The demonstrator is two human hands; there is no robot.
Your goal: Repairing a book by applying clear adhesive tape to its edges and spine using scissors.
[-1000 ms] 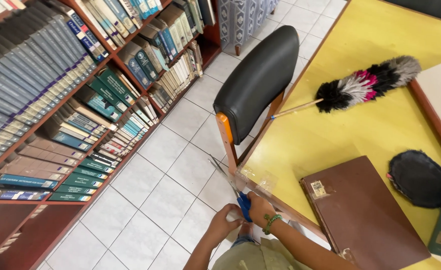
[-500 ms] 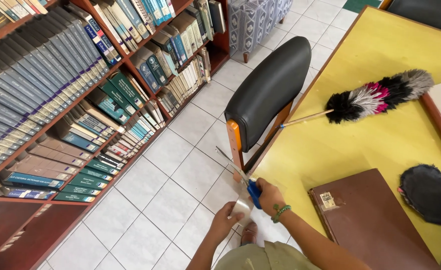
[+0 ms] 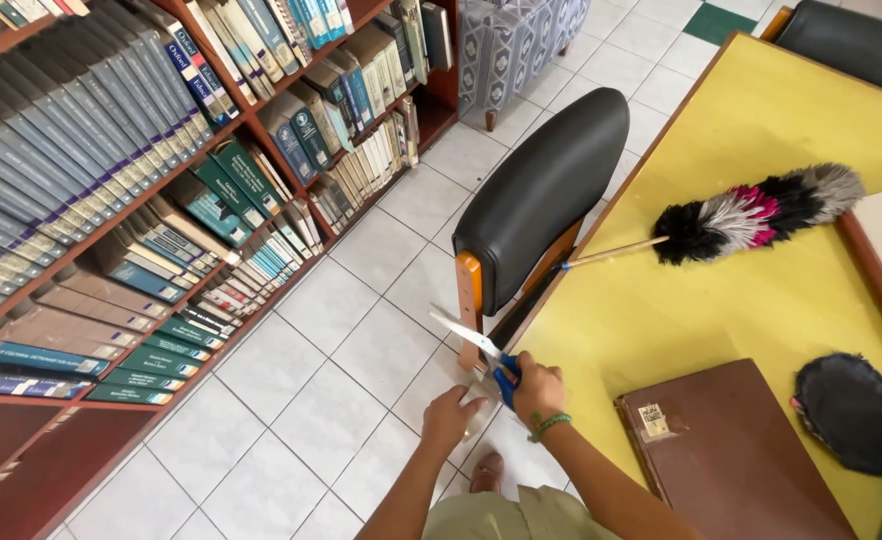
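Scissors (image 3: pixel 481 350) with blue handles sit clamped in your right hand (image 3: pixel 538 388), blades apart; your left hand (image 3: pixel 448 417) grips a clear sheet (image 3: pixel 483 392), hard to make out, beside the yellow tabletop (image 3: pixel 661 310).

Library or study: packed bookshelves (image 3: pixel 111 190), yellow reading table (image 3: pixel 761 270).

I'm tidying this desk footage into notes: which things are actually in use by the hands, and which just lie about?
In use:
right hand
scissors with blue handles
left hand, just beneath the blades

Lying about:
feather duster
brown case
dark cloth
yellow table
black chair
bookshelf
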